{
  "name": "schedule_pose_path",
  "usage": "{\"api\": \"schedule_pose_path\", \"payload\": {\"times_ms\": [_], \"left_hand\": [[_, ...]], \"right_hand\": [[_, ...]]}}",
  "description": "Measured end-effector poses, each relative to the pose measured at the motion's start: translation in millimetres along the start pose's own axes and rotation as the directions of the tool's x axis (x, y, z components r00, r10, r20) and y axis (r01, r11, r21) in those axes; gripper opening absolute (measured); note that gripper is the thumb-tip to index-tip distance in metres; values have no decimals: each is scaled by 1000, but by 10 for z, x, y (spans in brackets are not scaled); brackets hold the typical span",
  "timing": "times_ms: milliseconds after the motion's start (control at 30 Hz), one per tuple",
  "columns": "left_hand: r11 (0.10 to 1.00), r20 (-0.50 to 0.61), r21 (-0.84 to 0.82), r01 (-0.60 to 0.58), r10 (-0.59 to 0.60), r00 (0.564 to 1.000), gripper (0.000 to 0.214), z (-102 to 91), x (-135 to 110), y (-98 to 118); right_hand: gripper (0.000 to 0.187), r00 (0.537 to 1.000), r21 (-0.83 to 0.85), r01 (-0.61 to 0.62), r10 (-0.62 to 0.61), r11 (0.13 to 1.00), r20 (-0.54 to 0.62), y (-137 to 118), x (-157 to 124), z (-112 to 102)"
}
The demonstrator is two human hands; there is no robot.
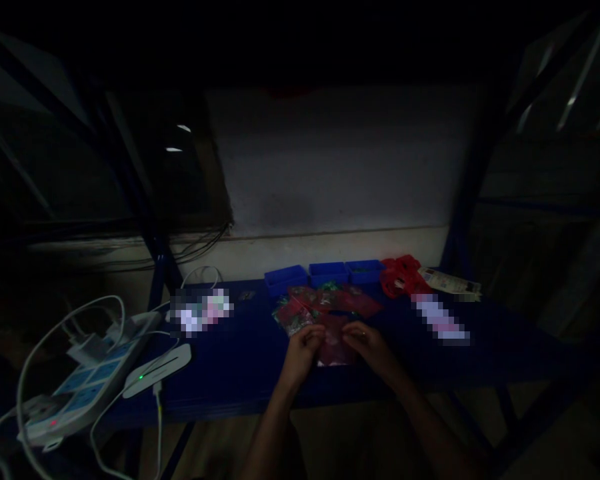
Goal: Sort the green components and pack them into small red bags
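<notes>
Between my two hands is a small red plastic bag [334, 343], near the front edge of the blue table [225, 373]. My left hand [305, 343] pinches its left side with thumb and finger. On the other side, my right hand [367, 340] pinches the upper right of the same bag. Just behind the hands lies a heap of red packets [325, 298] mixed with green and shiny bits, too dim to make out singly. What is inside the held bag cannot be seen clearly.
Three blue trays [329, 272] line the back. Right of them lie a tangle of red straps [401, 275], a printed packet [450, 283] and a blurred-out bright item [440, 320]. At left are a power strip [87, 380], a white device [159, 371], cables and another blurred-out item [203, 312].
</notes>
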State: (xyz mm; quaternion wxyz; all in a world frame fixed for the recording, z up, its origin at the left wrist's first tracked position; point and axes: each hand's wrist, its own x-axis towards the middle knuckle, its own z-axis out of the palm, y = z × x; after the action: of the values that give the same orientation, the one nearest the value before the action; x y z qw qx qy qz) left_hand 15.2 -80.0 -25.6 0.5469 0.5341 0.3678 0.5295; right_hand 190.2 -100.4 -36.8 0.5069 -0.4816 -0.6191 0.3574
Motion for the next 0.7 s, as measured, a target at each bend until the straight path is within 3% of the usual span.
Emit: {"api": "schedule_pose_path", "payload": {"times_ms": [167,367,600,700], "left_hand": [[1000,-11,-16,16,-16,1000,52,8,-2,4],[999,25,-11,40,-39,999,28,3,1,5],[998,23,-49,36,-35,999,27,-1,-28,48],[998,12,-55,33,-33,999,28,13,-42,90]], "right_hand": [[13,1000,-22,14,-14,1000,-4,-17,-25,4],[13,999,-35,27,-28,999,-30,0,-6,3],[16,994,-47,5,-11,999,-109,44,26,21],[15,996,-58,6,-11,998,-91,41,24,19]]}}
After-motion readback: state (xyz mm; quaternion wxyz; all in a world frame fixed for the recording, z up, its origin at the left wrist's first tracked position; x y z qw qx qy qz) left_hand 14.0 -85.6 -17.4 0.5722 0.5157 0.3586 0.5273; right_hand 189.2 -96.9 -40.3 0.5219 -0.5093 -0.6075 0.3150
